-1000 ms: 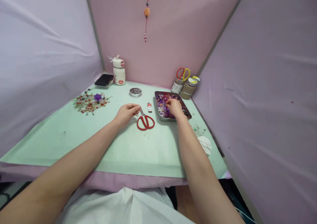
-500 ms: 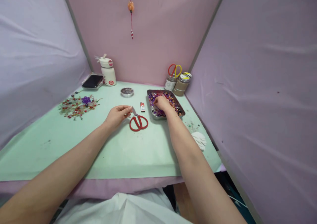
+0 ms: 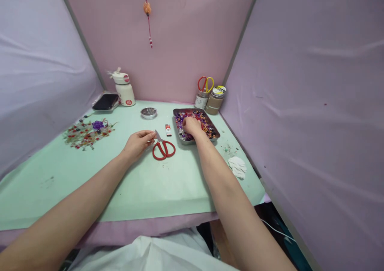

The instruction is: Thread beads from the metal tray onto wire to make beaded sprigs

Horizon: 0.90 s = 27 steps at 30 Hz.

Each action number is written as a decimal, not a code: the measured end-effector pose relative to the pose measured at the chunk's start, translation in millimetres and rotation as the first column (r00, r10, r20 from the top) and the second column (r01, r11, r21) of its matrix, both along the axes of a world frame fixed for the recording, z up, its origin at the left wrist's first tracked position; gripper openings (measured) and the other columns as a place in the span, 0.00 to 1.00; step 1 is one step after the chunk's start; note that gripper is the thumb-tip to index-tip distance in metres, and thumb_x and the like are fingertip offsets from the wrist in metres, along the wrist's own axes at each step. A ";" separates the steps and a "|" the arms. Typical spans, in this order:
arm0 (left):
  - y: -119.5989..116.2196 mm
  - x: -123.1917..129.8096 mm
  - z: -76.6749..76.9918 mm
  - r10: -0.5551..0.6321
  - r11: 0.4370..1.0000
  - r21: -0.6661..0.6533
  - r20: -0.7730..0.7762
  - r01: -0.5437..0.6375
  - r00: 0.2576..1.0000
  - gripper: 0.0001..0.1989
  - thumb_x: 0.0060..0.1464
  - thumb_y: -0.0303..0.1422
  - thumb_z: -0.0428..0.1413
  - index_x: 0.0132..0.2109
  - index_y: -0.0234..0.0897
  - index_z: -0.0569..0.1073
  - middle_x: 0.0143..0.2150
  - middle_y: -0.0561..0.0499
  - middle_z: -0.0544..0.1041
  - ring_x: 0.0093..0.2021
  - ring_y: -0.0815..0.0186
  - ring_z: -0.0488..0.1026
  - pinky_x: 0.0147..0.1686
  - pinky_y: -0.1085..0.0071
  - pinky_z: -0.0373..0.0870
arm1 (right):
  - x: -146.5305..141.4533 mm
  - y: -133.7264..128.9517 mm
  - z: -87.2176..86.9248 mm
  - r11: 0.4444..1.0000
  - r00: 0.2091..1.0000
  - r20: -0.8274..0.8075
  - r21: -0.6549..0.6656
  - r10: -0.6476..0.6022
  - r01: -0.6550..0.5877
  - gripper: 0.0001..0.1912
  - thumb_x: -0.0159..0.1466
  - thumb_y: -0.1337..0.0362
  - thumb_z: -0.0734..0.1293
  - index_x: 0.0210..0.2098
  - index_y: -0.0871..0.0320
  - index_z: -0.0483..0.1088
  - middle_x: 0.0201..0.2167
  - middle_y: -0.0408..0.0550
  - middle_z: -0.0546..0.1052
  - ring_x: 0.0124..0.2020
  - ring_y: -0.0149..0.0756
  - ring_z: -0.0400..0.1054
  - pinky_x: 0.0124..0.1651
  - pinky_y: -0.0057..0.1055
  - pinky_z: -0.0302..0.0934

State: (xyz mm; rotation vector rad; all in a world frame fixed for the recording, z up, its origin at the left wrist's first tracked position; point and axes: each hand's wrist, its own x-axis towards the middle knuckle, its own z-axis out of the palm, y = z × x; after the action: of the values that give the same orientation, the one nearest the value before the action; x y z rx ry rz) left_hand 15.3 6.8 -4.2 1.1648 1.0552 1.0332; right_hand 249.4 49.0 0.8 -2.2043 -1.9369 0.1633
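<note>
My left hand (image 3: 138, 143) is closed in a pinch beside the blade tips of red-handled scissors (image 3: 163, 148) lying on the green tabletop; what the fingertips hold is too small to make out. My right hand (image 3: 192, 126) reaches into a metal tray (image 3: 192, 142) full of mixed beads (image 3: 210, 132). Its fingers are curled down among the beads, and whether they grip one is hidden. Between the scissors and the tray lies a small red and white lighter-like item (image 3: 168, 130).
A round dish (image 3: 149, 113) stands behind the scissors. Beaded strands (image 3: 87, 136) lie at left, near a phone (image 3: 106, 102) and white bottle (image 3: 125, 90). Behind the tray are jars (image 3: 215, 102) and a scissors holder (image 3: 201, 99). White cloth (image 3: 237, 167) lies at right.
The whole view has shifted, so things appear farther left. Both hands keep nearly the same places, the left by the scissor tips and the right in the bead tray.
</note>
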 end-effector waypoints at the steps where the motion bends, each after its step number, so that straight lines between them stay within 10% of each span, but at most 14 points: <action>1: 0.7 -0.4 -0.8 0.001 1.000 -0.002 -0.003 -0.001 1.000 0.18 0.34 0.42 0.68 0.31 0.35 0.76 0.30 0.48 0.75 0.31 0.67 0.70 0.33 0.72 0.68 | 0.4 -0.7 0.6 1.000 1.000 0.000 0.013 -0.006 0.006 0.15 0.59 0.73 0.61 0.41 0.55 0.75 0.47 0.53 0.76 0.49 0.44 0.68 0.52 0.40 0.57; 27: 0.3 -2.0 2.6 0.007 1.000 -0.016 0.008 -0.007 1.000 0.20 0.32 0.42 0.68 0.31 0.34 0.76 0.29 0.50 0.75 0.28 0.69 0.69 0.32 0.72 0.66 | -4.5 -5.3 -0.2 0.992 0.990 0.054 0.005 0.127 -0.128 0.13 0.57 0.71 0.62 0.33 0.54 0.77 0.39 0.51 0.79 0.46 0.41 0.69 0.49 0.36 0.52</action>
State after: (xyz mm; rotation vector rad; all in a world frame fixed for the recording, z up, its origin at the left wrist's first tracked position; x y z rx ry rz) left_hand 13.3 7.1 -1.5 1.1440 1.0601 1.0318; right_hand 244.9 43.8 0.6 -2.1004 -2.1042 0.1152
